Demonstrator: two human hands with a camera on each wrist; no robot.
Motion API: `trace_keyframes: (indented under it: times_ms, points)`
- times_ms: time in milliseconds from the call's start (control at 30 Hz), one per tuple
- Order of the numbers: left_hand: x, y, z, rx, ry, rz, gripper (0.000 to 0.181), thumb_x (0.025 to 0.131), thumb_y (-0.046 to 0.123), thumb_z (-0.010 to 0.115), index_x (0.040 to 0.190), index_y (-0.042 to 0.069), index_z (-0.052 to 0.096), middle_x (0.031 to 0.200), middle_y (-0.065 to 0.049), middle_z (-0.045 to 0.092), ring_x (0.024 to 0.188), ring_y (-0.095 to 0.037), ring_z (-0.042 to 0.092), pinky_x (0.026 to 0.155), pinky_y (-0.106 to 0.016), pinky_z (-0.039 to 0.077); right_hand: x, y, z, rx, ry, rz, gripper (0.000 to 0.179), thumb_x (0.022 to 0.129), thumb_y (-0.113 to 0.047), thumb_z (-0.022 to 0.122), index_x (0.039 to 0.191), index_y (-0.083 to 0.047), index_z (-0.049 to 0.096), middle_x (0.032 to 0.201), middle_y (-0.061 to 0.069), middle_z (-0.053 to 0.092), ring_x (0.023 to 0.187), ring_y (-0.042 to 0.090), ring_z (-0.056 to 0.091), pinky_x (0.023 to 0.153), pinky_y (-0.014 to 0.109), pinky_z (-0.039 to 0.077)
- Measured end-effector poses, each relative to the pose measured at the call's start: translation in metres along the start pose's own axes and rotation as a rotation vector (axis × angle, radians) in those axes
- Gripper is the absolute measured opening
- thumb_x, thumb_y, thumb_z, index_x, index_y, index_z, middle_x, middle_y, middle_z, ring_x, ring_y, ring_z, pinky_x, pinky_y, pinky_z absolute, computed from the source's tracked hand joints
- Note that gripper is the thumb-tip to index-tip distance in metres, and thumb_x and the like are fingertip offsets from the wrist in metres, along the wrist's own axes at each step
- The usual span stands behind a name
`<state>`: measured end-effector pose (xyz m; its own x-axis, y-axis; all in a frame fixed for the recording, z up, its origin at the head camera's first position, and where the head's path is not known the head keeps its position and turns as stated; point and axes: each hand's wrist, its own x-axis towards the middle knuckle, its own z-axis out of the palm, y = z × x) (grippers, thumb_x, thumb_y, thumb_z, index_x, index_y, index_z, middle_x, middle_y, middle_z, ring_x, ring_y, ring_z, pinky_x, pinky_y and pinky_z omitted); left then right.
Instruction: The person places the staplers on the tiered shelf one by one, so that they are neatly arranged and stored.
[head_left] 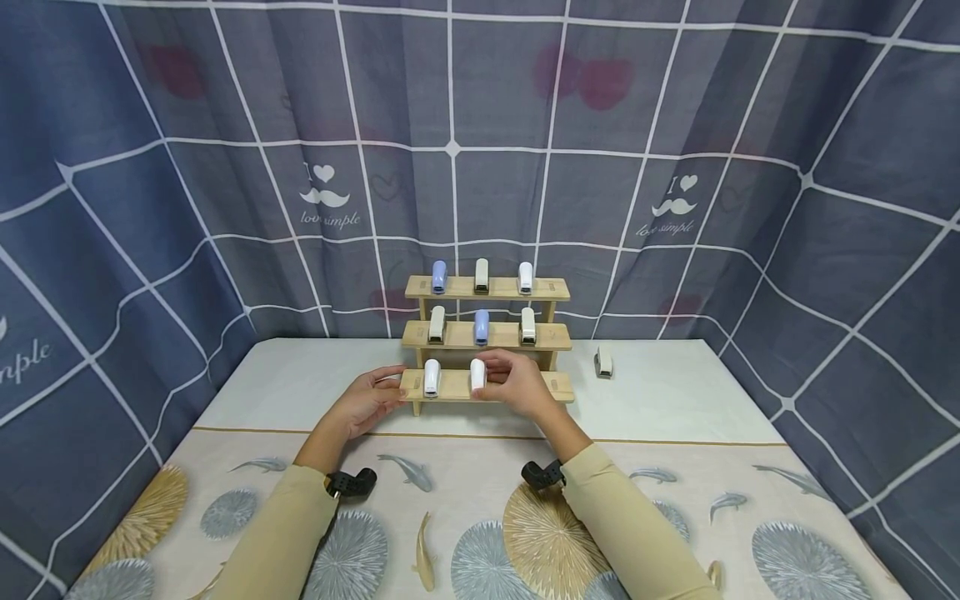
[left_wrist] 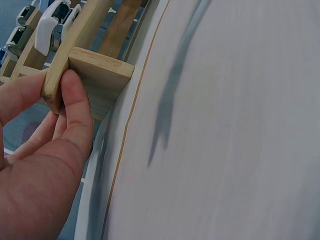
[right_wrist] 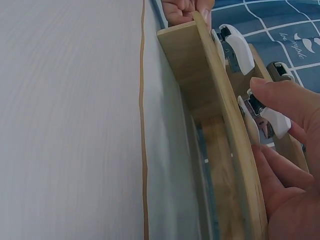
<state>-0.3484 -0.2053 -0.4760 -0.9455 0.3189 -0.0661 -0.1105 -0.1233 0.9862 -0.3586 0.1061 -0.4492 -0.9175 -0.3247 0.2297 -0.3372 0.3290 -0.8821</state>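
Observation:
A three-tier wooden display rack (head_left: 453, 387) stands on the table with small staplers on its steps. My left hand (head_left: 367, 402) pinches the left end of the lowest step; the left wrist view shows thumb and fingers on the board's edge (left_wrist: 54, 87). On that same step, my right hand (head_left: 517, 383) holds a white stapler (head_left: 477, 375) between thumb and fingers. In the right wrist view the thumb is at the held stapler's (right_wrist: 276, 121) upper side, with fingers by its base. To its left stands another white stapler (head_left: 432, 378), apart from both hands.
Blue staplers (head_left: 481, 327), greyish-white and white ones stand on the middle and top steps. A loose greyish-white stapler (head_left: 603, 362) lies on the white tabletop (head_left: 660, 392), right of the rack. A patterned cloth (head_left: 420, 533) covers the front; a checked curtain (head_left: 495, 200) hangs behind.

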Motion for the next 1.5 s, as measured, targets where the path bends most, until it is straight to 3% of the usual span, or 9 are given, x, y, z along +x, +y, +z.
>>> trace_keyframes:
  times_ms: [300, 1167, 1500]
  points:
    - [0.001, 0.002, 0.004, 0.024, 0.048, -0.040, 0.069, 0.096, -0.009, 0.058, 0.157, -0.008, 0.026, 0.112, -0.003, 0.067, 0.096, -0.008, 0.069, 0.089, -0.023, 0.060, -0.001, -0.001, 0.001, 0.009, 0.000, 0.003, 0.062, 0.074, -0.012, 0.093, 0.131, -0.007, 0.069, 0.124, 0.011, 0.073, 0.111, 0.025, 0.072, 0.092, 0.031, 0.061]
    - [0.002, 0.002, 0.004, 0.025, 0.060, -0.046, 0.066, 0.095, -0.011, 0.056, 0.156, -0.007, 0.030, 0.107, -0.001, 0.067, 0.094, -0.009, 0.070, 0.088, -0.024, 0.061, -0.004, -0.001, 0.002, -0.036, 0.040, 0.028, 0.060, 0.074, -0.017, 0.094, 0.127, -0.007, 0.070, 0.122, 0.010, 0.073, 0.110, 0.024, 0.073, 0.092, 0.030, 0.061]
    - [0.002, 0.001, 0.004, 0.014, 0.055, -0.043, 0.068, 0.095, -0.011, 0.057, 0.156, -0.008, 0.029, 0.107, 0.000, 0.068, 0.094, -0.009, 0.069, 0.088, -0.024, 0.061, -0.020, -0.002, -0.009, 0.051, 0.050, 0.011, 0.061, 0.078, -0.014, 0.091, 0.132, -0.002, 0.066, 0.134, 0.016, 0.067, 0.119, 0.036, 0.068, 0.098, 0.036, 0.060]
